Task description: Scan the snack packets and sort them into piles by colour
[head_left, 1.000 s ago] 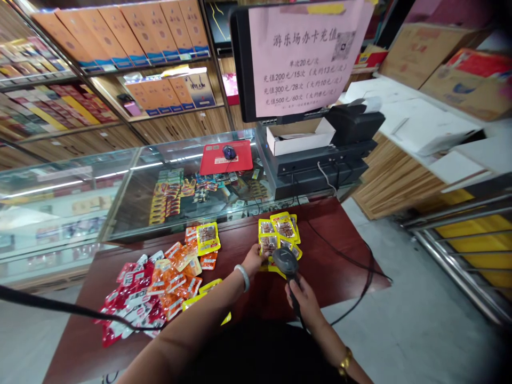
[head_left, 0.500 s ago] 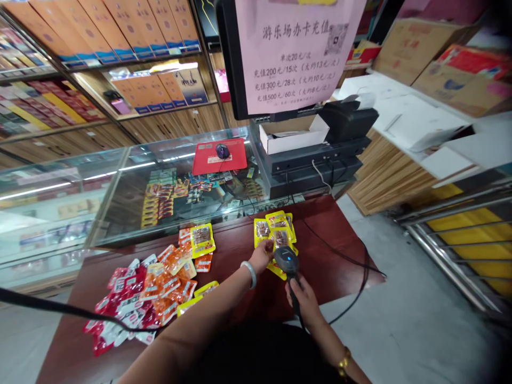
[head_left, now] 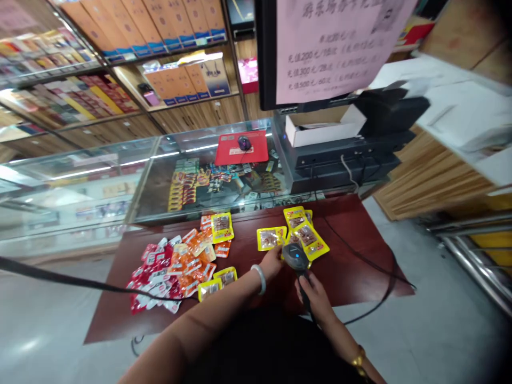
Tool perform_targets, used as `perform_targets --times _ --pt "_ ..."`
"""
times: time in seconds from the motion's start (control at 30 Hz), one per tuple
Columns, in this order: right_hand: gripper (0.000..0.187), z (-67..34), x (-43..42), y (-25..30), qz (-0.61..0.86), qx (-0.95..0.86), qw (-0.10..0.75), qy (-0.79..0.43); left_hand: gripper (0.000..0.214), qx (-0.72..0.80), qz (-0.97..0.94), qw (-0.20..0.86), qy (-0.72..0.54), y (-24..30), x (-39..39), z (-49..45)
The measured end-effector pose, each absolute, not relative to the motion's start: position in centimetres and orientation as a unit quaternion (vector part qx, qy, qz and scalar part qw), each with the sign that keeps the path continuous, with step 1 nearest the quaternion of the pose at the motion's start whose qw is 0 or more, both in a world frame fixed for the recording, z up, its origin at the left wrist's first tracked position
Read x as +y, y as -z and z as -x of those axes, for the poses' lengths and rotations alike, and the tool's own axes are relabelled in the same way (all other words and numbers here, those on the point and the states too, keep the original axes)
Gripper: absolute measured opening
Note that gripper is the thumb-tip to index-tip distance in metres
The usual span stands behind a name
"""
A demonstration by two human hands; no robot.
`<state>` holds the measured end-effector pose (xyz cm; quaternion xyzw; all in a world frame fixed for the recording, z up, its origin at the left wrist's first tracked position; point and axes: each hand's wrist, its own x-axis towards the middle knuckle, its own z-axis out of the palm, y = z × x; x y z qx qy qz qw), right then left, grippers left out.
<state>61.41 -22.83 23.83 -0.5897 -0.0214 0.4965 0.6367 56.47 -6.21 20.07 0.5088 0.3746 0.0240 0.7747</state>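
Note:
My right hand is wrapped around the handle of a black barcode scanner, whose head shows a blue light. Just left of the scanner, my left hand has its fingers closed at the edge of a yellow snack packet. The scanner head partly hides those fingertips. More yellow snack packets overlap in a small pile beyond the scanner. To the left lie a heap of orange packets, a heap of red and white packets, and a few other yellow packets.
The dark red tabletop meets a glass display counter. A monitor with a pink sign rises behind a white open box. A red mouse pad carries a mouse. Black cables cross the table's right side.
The view has swung left. The yellow packets by the scanner have spread: one lies apart at the pile's left, another is turned at an angle. Both hands stay close together, the right still holding the scanner.

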Motion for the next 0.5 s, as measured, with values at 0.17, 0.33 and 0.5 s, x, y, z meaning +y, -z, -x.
perform_targets --times 0.17,0.33,0.5 --pt "0.045 -60.4 -21.7 -24.3 0.597 -0.092 0.592 -0.533 0.043 0.462 -0.784 0.412 0.05 -22.9 -1.4 -47.3" --pt "0.038 -59.8 -20.5 -25.0 0.593 -0.17 0.559 -0.553 0.051 0.507 -0.819 0.148 0.222 -24.6 0.6 -38.1" --pt "0.034 -59.7 -19.3 -25.1 0.595 -0.212 0.542 -0.554 0.024 0.507 -0.822 0.152 0.21 -23.3 1.1 -37.5"
